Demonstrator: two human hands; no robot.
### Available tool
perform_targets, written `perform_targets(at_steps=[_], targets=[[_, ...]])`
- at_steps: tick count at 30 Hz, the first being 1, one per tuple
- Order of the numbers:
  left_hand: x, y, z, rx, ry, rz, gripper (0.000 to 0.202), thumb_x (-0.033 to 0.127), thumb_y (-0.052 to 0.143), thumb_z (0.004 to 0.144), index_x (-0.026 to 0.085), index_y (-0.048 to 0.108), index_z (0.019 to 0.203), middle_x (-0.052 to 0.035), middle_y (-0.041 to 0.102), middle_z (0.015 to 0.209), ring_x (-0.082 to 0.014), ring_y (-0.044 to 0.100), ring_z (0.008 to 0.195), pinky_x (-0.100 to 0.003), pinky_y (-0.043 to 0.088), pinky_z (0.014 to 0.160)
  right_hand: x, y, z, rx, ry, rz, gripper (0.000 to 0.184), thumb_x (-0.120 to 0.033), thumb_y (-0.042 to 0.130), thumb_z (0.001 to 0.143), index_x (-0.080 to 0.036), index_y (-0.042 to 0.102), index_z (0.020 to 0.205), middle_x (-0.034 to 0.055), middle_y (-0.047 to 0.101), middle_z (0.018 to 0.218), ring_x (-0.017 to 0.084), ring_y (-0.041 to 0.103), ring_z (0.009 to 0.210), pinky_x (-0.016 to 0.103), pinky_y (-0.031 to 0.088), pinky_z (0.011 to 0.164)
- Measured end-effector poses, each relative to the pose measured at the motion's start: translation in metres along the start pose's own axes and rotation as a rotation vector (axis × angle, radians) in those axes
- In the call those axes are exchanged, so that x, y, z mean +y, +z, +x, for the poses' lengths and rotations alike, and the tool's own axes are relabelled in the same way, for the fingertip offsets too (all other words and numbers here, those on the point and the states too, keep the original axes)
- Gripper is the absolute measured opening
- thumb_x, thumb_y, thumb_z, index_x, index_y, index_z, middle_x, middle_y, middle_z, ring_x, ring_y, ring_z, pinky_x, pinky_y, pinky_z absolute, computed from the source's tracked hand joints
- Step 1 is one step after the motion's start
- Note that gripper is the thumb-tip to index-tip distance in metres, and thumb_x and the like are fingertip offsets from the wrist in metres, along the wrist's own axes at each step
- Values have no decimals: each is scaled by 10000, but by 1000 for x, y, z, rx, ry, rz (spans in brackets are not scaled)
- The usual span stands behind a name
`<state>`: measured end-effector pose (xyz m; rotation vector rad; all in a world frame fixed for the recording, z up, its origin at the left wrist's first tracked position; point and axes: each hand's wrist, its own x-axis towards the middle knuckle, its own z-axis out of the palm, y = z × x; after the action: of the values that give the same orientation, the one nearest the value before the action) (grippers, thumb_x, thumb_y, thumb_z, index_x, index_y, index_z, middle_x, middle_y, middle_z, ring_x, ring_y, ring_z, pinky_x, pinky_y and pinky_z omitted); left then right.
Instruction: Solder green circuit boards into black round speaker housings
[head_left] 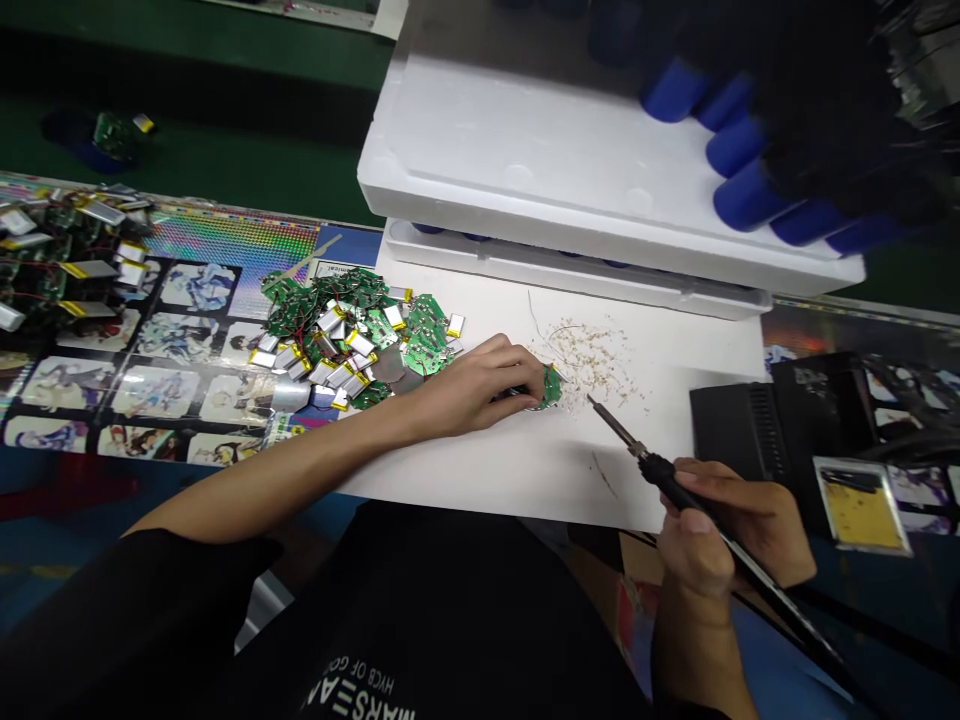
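Free lane across the white work sheet (525,480) between my left hand (472,385) and my right hand (720,520), only the soldering iron (622,425) tip jutting in. Leftward, the heap of circuit boards and pouch cells (337,340) blocks; far side, the white foam box (562,170); rightward, the black soldering station (739,430)

Annoying angle tbh: the left hand (480,388) covers most of the green circuit board (553,388), and there's a dark something in its fingers I can't make out. Top right, the blue cylinders (739,195) are blurred, with a black blurry mass (817,100) over them. The pale crumbs (592,360) are too tiny to tell what they are, and the soldering iron's cord (795,618) runs off the bottom edge.
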<state>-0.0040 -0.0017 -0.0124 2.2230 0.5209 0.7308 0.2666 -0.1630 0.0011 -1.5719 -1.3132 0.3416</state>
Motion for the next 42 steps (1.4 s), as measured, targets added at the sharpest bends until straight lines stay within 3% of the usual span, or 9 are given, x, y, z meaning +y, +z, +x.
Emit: perform_targets(at_steps=[8,12,17,21,25,30,33,36,42], targets=[[2,-2,0,-28,-18,1,148,262,549,1123,197,670,1069,-87,721,1164,-219,592,1110,-363,486,993,12,32,29,211,-71,167,274,-462,782,865,-206,705,926,-21,646,702,123,563,461,278,427,432],[2,-3,-1,-25,-24,25,139,253,564,1110,205,680,1050,-91,720,1183,-230,598,1139,-389,499,1027,26,41,39,110,6,194,238,-368,786,913,-210,720,1078,-14,708,764,141,675,590,286,529,573],[-2,0,-6,-34,-42,47,143,345,704,1037,220,677,1100,-142,558,1521,-284,549,1398,-429,511,1139,42,56,46,-27,98,229,264,-403,772,943,-220,734,1128,31,795,875,196,782,771,361,643,760],[-3,-2,-6,-99,-86,-56,81,239,661,1046,216,654,1123,-137,584,1517,-230,646,1321,-357,556,1078,49,60,45,-72,159,193,339,-473,785,932,-230,759,1166,71,831,1009,224,813,865,412,671,875],[10,-24,0,-173,-92,-153,108,222,767,978,215,683,1045,-113,652,1480,-224,682,1314,-337,554,1093,49,57,45,-122,184,130,380,-510,786,928,-240,773,1196,87,840,1081,235,824,927,426,663,956],[44,-85,0,-238,-124,-127,155,247,841,926,232,722,1023,-109,712,1434,-233,725,1273,-349,594,1064,49,55,43,-153,195,127,399,-509,764,943,-228,758,1226,98,844,1077,241,824,959,431,660,963],[58,-131,-16,-114,-184,-95,183,282,900,862,252,746,954,-93,750,1385,-272,737,1264,-401,641,1030,53,54,39,-120,204,137,408,-517,754,945,-230,742,1235,91,839,1061,234,818,923,425,658,931],[54,-174,-37,172,-258,-45,250,318,946,797,234,730,891,-61,787,1313,-283,742,1253,-462,643,1028,56,53,36,-82,212,119,415,-532,758,930,-236,746,1221,85,831,1062,234,808,922,415,649,918],[-19,-225,-51,802,-479,112,512,483,967,626,207,617,878,-125,747,1342,-302,708,1282,-471,571,1140,53,51,37,-18,218,90,498,-594,788,857,-211,778,1174,95,828,1015,282,811,929,435,655,912]])
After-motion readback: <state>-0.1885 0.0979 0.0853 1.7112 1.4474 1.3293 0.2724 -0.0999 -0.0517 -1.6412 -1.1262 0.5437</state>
